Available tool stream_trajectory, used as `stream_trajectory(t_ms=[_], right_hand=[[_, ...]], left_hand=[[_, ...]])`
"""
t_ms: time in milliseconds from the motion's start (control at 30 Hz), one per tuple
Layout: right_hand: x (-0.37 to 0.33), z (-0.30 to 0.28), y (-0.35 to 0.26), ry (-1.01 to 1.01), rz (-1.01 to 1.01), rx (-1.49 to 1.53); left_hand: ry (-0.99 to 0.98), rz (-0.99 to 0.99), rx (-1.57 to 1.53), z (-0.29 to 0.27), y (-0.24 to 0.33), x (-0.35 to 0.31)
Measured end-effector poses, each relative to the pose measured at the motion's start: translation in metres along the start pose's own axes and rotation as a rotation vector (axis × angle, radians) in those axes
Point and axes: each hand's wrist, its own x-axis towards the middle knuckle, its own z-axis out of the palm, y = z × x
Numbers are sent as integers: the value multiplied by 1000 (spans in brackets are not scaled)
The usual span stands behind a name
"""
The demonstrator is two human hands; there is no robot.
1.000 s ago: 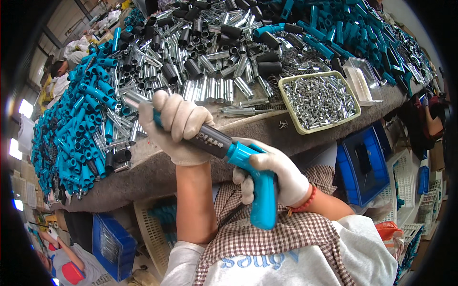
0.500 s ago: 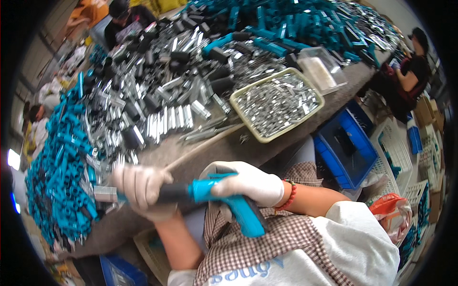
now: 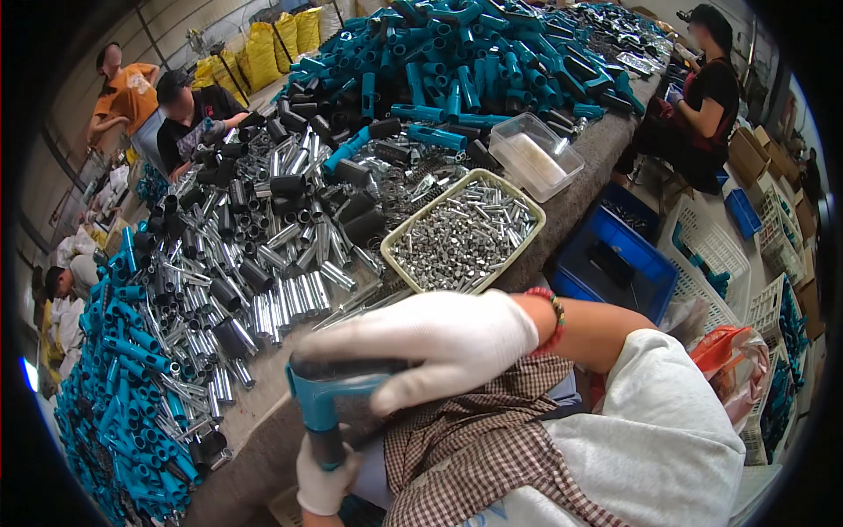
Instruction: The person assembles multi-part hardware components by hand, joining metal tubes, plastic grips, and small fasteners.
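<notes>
A teal pistol-grip tool body [image 3: 313, 400] stands nearly upright in front of me, its black tube [image 3: 327, 446] pointing down. My left hand [image 3: 327, 479], in a white glove, is wrapped round that tube near the lower edge. Across the top lies my right hand [image 3: 439, 342], also white-gloved. Its fingers stretch along the black upper side of the grip, slightly blurred, and the thumb sits against the near side, so the grip is between them. The right palm hides much of the grip.
A cream tray [image 3: 408, 272] of small metal pins and a clear plastic box [image 3: 549, 167] sit on the table. Heaps of metal tubes [image 3: 290, 307] and teal housings [image 3: 132, 378] surround them. Blue crates [image 3: 654, 307] stand at right. Co-workers [image 3: 711, 97] sit farther off.
The tool body has turned from lying sideways to nearly upright. My left hand has dropped lower with the tube, and my right hand has shifted from around the grip to over its top.
</notes>
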Motion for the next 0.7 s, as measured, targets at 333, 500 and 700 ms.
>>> stream_trajectory(t_ms=[333, 500, 700], right_hand=[[19, 21, -3, 175, -233, -170], [12, -2, 8, 248, 128, -90], [29, 16, -8, 157, -218, -153]], left_hand=[[380, 429, 438, 29, -17, 18], [43, 580, 699, 34, 6, -2], [101, 403, 809, 41, 15, -1]])
